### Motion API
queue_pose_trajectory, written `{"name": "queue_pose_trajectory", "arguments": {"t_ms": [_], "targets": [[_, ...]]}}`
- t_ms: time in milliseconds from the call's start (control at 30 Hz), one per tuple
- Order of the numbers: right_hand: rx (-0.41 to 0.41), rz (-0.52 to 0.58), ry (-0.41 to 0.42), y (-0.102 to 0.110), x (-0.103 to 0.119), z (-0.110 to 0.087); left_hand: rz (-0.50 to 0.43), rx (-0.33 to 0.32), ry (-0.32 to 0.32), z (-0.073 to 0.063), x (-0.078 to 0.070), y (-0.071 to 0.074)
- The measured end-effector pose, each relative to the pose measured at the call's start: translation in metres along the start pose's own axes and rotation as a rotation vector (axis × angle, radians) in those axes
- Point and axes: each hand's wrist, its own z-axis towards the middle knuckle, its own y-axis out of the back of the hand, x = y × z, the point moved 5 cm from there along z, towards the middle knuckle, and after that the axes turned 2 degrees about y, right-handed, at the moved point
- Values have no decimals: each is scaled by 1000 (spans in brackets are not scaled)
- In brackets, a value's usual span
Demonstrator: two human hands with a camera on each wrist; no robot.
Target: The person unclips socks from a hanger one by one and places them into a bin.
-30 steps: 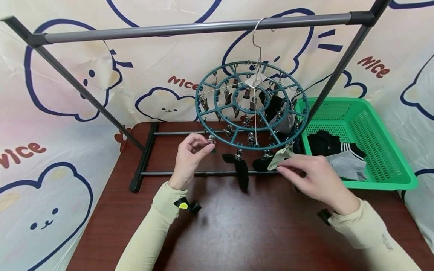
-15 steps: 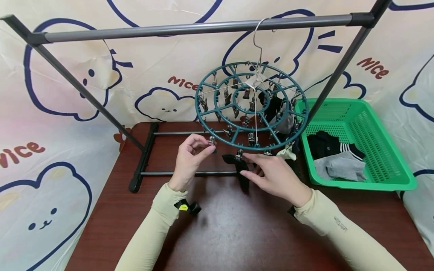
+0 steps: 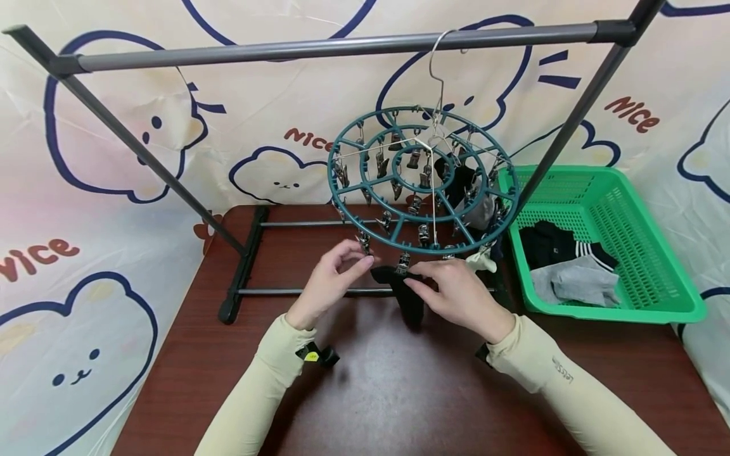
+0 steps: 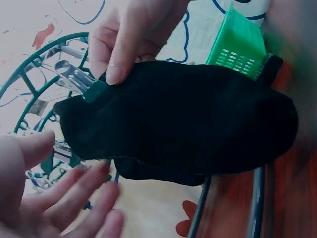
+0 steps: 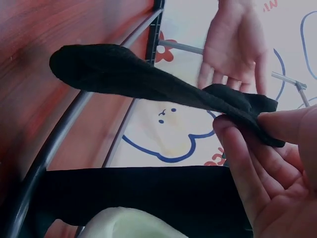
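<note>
A teal round clip hanger (image 3: 393, 242) hangs by its hook from a grey rail. From a clip (image 4: 74, 77) at its front edge hangs a black sock (image 4: 178, 119). My right hand (image 3: 462, 291) pinches this sock's upper end between thumb and fingers, right beside the clip. My left hand (image 4: 64, 198) is just left of the sock, fingers spread and holding nothing, close to its cuff. A free clip (image 3: 363, 240) dangles above that hand. To the right, a pale green sock (image 3: 481, 261) and another black sock (image 5: 138, 193) hang, partly hidden.
The dark metal rack (image 3: 336, 47) stands on a red-brown table (image 3: 365, 392), its lower bars behind my hands. At right is a green basket (image 3: 656, 266) with black and grey clothes (image 3: 576, 278). More dark and grey pieces (image 3: 481, 212) hang at the hanger's right rear.
My right hand has moved left from the pale green sock to the black sock and pinches it. My left hand has let go of the free clip and shifted slightly right and down.
</note>
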Motion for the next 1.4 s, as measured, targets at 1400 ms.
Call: {"name": "queue_pose_trajectory", "arguments": {"t_ms": [1400], "targets": [[7, 10, 22, 4, -3, 1, 57, 87, -273, 4, -46, -58]]}}
